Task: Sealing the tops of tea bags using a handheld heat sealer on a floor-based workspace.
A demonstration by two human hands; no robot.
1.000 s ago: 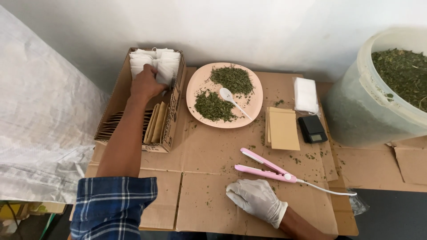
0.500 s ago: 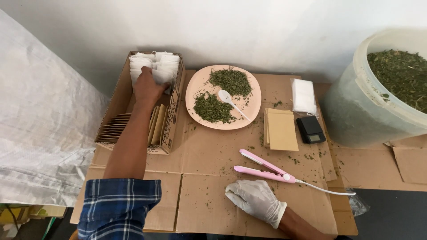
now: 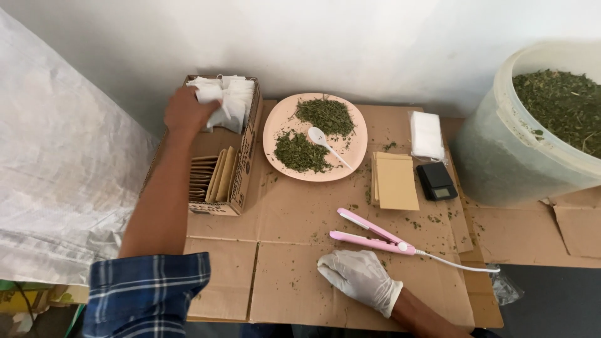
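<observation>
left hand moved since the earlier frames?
Yes. The left hand has lifted back from inside the cardboard box, now above its left edge, gripping a white sachet. The gloved right hand stayed put.

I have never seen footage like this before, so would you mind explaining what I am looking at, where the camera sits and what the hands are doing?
There is no machine here: a person wears a camera on the head, looking down at their own two hands over a table covered in flattened cardboard. The bare left hand grips white filter bags in a cardboard box. The gloved right hand rests flat, holding nothing, beside a pink heat-sealing tong. Also there: a pink plate of dried green herb with a white spoon, a stack of tan envelopes, a small black scale and a big bucket of herb.
</observation>
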